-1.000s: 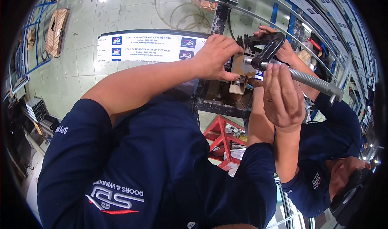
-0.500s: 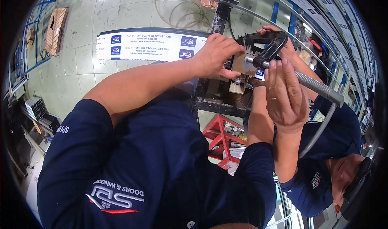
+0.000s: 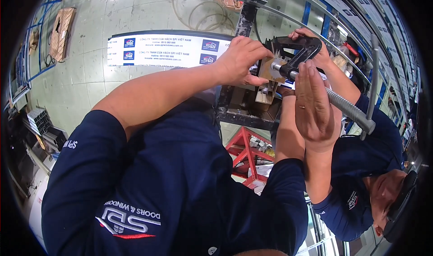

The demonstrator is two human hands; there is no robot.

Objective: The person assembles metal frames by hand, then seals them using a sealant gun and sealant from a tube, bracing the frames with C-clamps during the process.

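Note:
My left hand is closed on the left edge of a tan plate, its thumb below and its fingers above. Against the plate's face presses the screw of a black G-clamp. Light-coloured slotted profile ends show beneath the plate. My right hand reaches up under the work; its fingers are mostly hidden. From the right, a co-worker's flat hand lies beside the threaded clamp screw. The co-worker's other hand is at the far side of the clamp frame.
A long panel with printed white film extends left of the work. A black metal frame runs underneath, with a red metal stand below. The co-worker's cap and body are close on my right. Metal profiles are stacked far left.
The clamp's sliding bar has swung round from slanting downward to standing nearly upright. The screw's end has dropped slightly left, and the co-worker's near hand has shifted. My hands stay in place.

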